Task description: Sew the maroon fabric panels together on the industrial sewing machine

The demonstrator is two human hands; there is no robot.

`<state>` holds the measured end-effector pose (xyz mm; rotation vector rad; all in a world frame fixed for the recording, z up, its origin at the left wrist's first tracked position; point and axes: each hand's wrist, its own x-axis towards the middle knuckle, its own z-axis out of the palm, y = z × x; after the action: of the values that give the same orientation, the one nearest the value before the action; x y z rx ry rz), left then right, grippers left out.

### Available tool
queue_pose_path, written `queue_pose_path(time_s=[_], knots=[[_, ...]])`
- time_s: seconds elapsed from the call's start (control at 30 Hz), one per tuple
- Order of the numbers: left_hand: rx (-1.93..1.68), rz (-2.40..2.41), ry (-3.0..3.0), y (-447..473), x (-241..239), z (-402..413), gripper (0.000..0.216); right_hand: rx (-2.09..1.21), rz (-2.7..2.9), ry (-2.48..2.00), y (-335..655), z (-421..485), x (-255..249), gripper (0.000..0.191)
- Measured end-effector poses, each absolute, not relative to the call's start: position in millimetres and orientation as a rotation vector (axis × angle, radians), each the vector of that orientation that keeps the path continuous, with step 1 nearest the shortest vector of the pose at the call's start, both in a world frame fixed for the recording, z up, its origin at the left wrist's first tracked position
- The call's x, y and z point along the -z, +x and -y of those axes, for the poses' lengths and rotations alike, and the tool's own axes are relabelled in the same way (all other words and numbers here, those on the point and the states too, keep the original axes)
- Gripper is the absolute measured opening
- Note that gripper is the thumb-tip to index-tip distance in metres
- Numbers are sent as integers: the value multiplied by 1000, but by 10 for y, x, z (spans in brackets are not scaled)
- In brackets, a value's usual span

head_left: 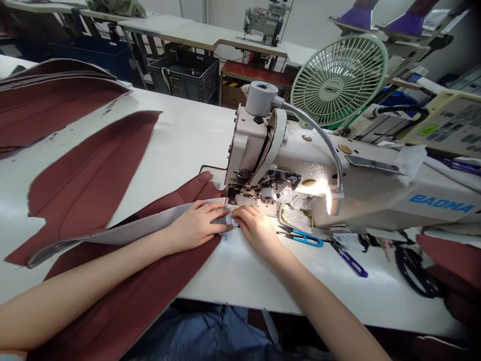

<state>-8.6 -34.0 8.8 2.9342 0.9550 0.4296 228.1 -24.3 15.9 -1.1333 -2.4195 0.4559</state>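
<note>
A maroon fabric piece (150,281) with a grey strip (124,230) folded over it runs from the lower left up to the needle of a white sewing machine (338,195). My left hand (199,223) lies flat on the grey strip, fingers stretched toward the presser foot (231,193). My right hand (255,228) rests just right of it, fingertips pressing the fabric edge in front of the needle. Both hands almost touch each other.
More maroon pieces (86,175) lie on the white table (188,135) to the left. Blue thread snips (304,238) and purple snips (351,260) lie right of my right hand. A green fan (338,80) stands behind the machine. A gooseneck lamp (330,198) shines beside the needle.
</note>
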Motion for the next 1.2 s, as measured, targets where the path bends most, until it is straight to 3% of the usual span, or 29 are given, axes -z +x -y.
queue_pose_path(time_s=[0.17,0.33,0.47,0.77,0.97,1.2], knots=[[-446,-934,2910,-105,-99,344,36,-458,2441,-1086,2325,212,-192,18],[-672,-1023,2666,-139,-146,351,52,-389,2474,-1144,2296,238,-226,23],[-841,-1108,2566,-140,-151,352,42,-341,2447,-1174,2201,262,-184,24],[-674,-1082,2762,-120,-120,377,39,-262,2509,-1323,2090,303,-182,33],[-674,-1089,2766,-125,-110,379,44,-312,2488,-1320,2083,327,-196,32],[-620,-1055,2822,-121,-120,363,36,-284,2468,-1301,2098,342,-185,21]])
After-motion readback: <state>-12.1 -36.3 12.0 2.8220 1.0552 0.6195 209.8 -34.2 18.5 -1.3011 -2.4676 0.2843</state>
